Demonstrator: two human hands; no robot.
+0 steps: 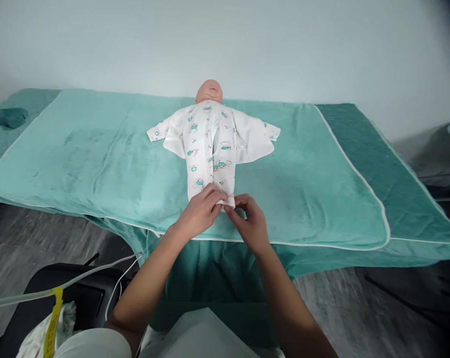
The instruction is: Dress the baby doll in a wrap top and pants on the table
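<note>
A baby doll [210, 90] lies on its back, its head toward the wall. It wears a white baby garment [198, 149] printed with small green and pink figures. The sleeves stretch out to both sides, and plain white flaps spread beside the body. At the garment's lower edge, my left hand [200, 211] is closed, fingers pinching the hem from the left. My right hand [252, 223] grips the hem's right corner between thumb and fingers. The doll's feet are hidden under cloth and hands.
Beneath the doll is a light green blanket [314, 199] with white piping, spread over a darker green bed cover [374, 149]. A pale wall [284, 44] stands behind. At lower left are a black chair [76, 283], a pale tube [94, 271] and a yellow strap [53, 323].
</note>
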